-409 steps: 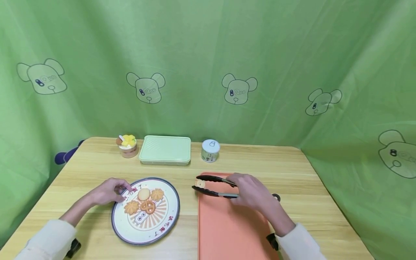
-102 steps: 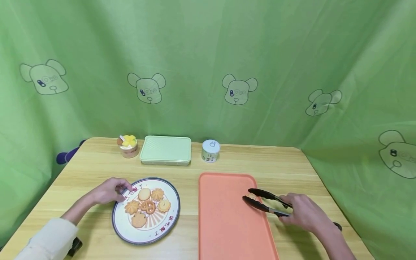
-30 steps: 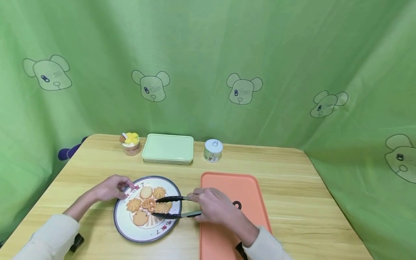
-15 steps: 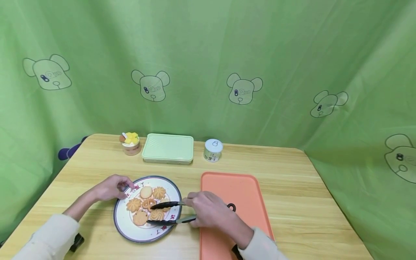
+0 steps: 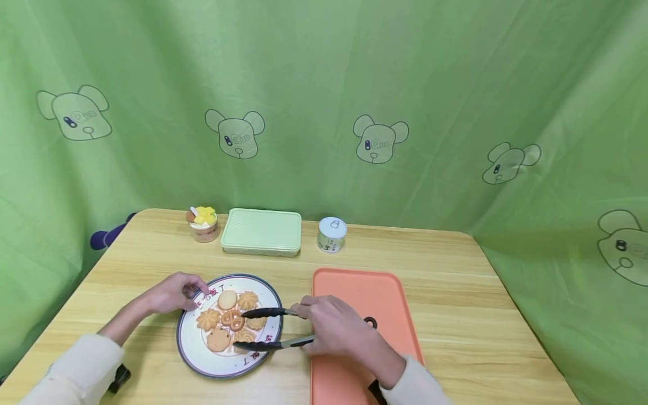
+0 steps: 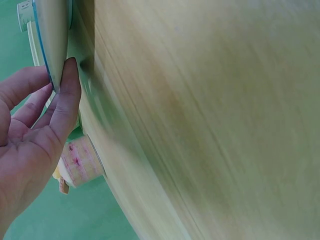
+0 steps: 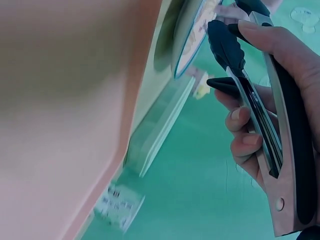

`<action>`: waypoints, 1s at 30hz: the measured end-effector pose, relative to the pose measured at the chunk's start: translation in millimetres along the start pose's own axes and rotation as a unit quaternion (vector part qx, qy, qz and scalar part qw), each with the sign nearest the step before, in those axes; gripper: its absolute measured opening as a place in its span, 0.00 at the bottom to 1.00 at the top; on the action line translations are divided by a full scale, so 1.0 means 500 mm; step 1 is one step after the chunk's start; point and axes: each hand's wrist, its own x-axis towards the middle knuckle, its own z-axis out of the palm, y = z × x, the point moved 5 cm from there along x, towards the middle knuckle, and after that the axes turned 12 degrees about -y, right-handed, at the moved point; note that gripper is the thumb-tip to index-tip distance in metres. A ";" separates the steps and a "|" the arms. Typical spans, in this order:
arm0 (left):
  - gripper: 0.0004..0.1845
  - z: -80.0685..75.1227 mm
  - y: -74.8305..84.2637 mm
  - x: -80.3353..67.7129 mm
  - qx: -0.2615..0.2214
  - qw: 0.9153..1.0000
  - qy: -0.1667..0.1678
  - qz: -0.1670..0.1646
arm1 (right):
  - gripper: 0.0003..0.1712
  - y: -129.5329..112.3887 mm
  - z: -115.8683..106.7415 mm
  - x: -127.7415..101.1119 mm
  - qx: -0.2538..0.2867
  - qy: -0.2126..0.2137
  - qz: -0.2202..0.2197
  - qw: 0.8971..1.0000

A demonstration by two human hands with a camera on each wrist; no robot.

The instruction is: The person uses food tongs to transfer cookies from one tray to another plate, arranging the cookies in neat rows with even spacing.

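In the head view my left hand (image 5: 172, 294) holds the upper left rim of a white plate (image 5: 194, 360) with a dark blue edge. Its thumb and fingers pinch that rim in the left wrist view. Several cookies lie on the plate, with a pretzel-shaped one (image 5: 232, 320) in the middle. My right hand (image 5: 336, 326) grips black-tipped tongs (image 5: 263, 346) by their handles, thumb on one arm and fingers on the other. The tongs' tips are spread above the plate's right part. A swirl cookie (image 5: 244, 336) lies between them, partly covered by the lower arm.
An orange tray (image 5: 356, 287) lies right of the plate, under my right forearm. Along the table's back edge stand a dessert cup (image 5: 205, 229), a light green lidded box (image 5: 261, 230) and a small can (image 5: 332, 234). A green curtain (image 5: 304, 84) hangs behind.
The swirl cookie went from the tray's right side to the plate in the tongs, which now spread apart and shift slightly right. Earlier, a ring-centred cookie also reached the plate. The left hand stays put.
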 end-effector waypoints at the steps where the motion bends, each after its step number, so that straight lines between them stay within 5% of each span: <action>1: 0.18 0.000 0.000 0.000 0.000 1.000 0.000 -0.001 | 0.35 0.008 -0.002 -0.005 0.004 0.006 0.004 1.000; 14: 0.17 0.000 0.001 0.000 0.007 1.000 0.000 -0.013 | 0.41 0.131 -0.003 -0.094 0.073 0.074 0.121 0.987; 30: 0.17 0.000 -0.004 0.004 0.003 1.000 -0.001 -0.018 | 0.53 0.305 0.039 -0.183 0.061 0.137 0.274 0.950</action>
